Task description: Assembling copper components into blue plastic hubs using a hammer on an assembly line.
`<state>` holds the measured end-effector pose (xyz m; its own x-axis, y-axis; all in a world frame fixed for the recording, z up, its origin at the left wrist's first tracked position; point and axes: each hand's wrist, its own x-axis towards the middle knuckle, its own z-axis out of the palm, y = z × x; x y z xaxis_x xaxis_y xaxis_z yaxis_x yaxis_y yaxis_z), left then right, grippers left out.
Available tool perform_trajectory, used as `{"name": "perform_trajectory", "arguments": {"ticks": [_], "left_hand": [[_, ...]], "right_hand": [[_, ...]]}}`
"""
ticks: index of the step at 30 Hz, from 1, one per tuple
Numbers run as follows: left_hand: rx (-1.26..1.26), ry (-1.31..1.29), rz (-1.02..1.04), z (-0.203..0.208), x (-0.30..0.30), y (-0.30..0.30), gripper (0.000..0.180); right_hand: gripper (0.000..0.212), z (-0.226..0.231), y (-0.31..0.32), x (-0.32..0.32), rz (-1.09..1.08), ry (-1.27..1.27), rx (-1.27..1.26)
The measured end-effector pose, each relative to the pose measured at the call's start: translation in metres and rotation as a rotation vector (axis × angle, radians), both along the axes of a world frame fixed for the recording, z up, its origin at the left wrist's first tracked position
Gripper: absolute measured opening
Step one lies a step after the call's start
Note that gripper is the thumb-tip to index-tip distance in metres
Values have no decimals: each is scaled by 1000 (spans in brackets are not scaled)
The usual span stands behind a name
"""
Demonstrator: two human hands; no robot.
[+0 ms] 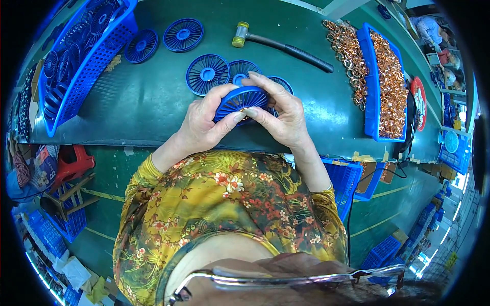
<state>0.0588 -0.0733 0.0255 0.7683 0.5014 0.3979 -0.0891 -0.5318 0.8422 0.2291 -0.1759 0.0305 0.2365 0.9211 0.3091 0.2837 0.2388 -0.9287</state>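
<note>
Over the near edge of the green table, my left hand [204, 120] and my right hand [284, 116] hold one blue spoked plastic disc [242, 98] between them, tilted. Fingers curl round its rim on both sides. The two thumbs press near its lower middle, where a small copper-coloured bit shows between the thumb tips; most of it is hidden. Just beyond my hands lie more blue spoked discs: a whole one [207, 75] at left and two partly covered ones. Further off, a mallet [280, 46] with a yellowish head and black grip lies on its side.
Two more spoked discs [183, 34] lie far left, beside a blue basket [97, 69] full of them. At right, loose copper-coloured rings [348, 53] lie against a blue tray [371, 97] heaped with more. Blue crates [341, 178] stand below the table edge.
</note>
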Motion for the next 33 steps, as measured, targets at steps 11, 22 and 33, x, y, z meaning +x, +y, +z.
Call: {"name": "perform_trajectory", "arguments": {"ticks": [11,22,33], "left_hand": [[499,-74,750,-34,-46,63,36],[599,240,494,-20,-38,84,39],[774,588,481,-30,6,155,53]], "right_hand": [[39,-36,-55,194,-962,-811,-715],[25,-35,-45,175,-901,-846,-475],[24,-27,-47,160,-856,-538,-529]]}}
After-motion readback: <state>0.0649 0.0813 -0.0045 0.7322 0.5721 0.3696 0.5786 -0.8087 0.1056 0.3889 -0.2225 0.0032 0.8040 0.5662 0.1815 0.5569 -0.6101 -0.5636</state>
